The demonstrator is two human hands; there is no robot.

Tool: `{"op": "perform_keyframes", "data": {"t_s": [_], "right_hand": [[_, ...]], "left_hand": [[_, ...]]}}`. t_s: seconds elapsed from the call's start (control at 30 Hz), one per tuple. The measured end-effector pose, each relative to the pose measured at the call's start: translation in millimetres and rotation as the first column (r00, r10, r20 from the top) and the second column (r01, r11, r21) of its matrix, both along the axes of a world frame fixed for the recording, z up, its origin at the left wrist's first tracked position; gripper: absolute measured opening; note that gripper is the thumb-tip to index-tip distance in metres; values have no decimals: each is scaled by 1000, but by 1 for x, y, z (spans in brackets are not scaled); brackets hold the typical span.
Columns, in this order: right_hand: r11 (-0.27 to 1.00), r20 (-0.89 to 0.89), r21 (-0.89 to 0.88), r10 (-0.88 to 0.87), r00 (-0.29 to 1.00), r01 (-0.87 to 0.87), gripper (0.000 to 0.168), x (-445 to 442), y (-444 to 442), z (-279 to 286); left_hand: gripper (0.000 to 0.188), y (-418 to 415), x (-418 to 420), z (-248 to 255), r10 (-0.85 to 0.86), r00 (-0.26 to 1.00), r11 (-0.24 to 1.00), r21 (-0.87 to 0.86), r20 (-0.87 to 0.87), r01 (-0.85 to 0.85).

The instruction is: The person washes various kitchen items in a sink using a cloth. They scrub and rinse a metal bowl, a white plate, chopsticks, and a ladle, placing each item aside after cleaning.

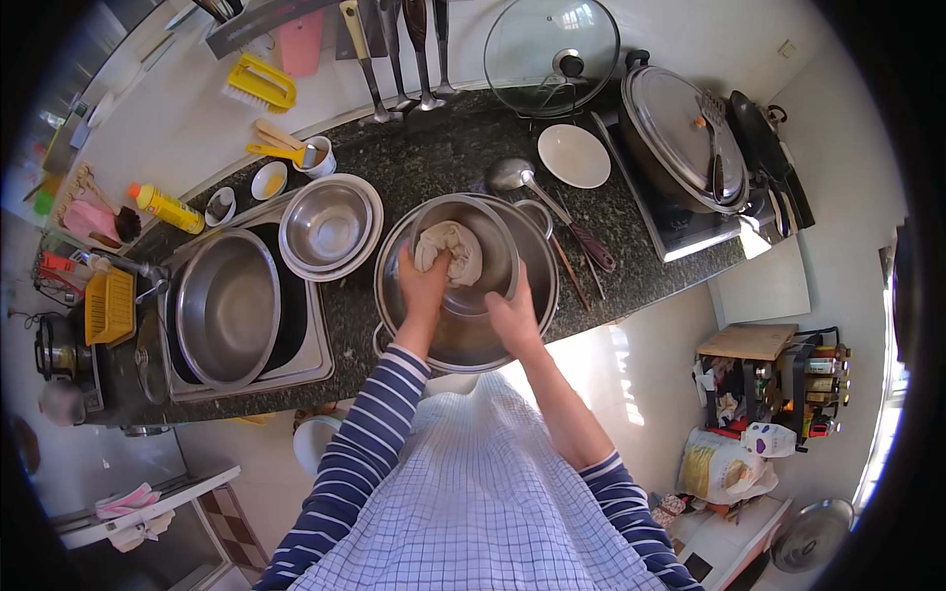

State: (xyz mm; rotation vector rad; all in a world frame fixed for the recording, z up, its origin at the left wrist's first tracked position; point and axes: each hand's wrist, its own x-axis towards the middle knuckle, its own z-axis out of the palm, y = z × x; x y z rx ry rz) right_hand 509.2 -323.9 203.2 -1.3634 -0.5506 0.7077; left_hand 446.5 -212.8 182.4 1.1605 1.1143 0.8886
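A large two-handled stainless steel pot stands on the counter before me. Over its mouth is a smaller steel bowl, tilted towards me. My right hand grips the bowl's near right rim, thumb on the inside. My left hand is at the bowl's left side, holding a bunched off-white cloth against the inner wall. Most of the left fingers are hidden behind the cloth and rim. Whether the bowl's base touches the pot cannot be seen.
Nested bowls stand left of the pot, beside a sink holding a large steel basin. To the right lie a ladle, chopsticks and a white plate. A lidded pan sits on the cooktop.
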Motion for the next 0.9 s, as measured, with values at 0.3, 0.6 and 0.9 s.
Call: {"op": "perform_keyframes", "data": {"t_s": [0.3, 0.6, 0.9], "right_hand": [[993, -175, 53, -90, 980, 101, 66, -1, 13, -20], [993, -343, -84, 54, 938, -88, 59, 22, -4, 5], [969, -535, -1, 209, 819, -248, 54, 34, -13, 20]], "left_hand": [[42, -7, 7, -23, -44, 999, 984, -172, 28, 49], [34, -5, -2, 11, -71, 942, 997, -56, -327, 56], [34, 2, -3, -19, -101, 985, 995, 10, -139, 104]]}}
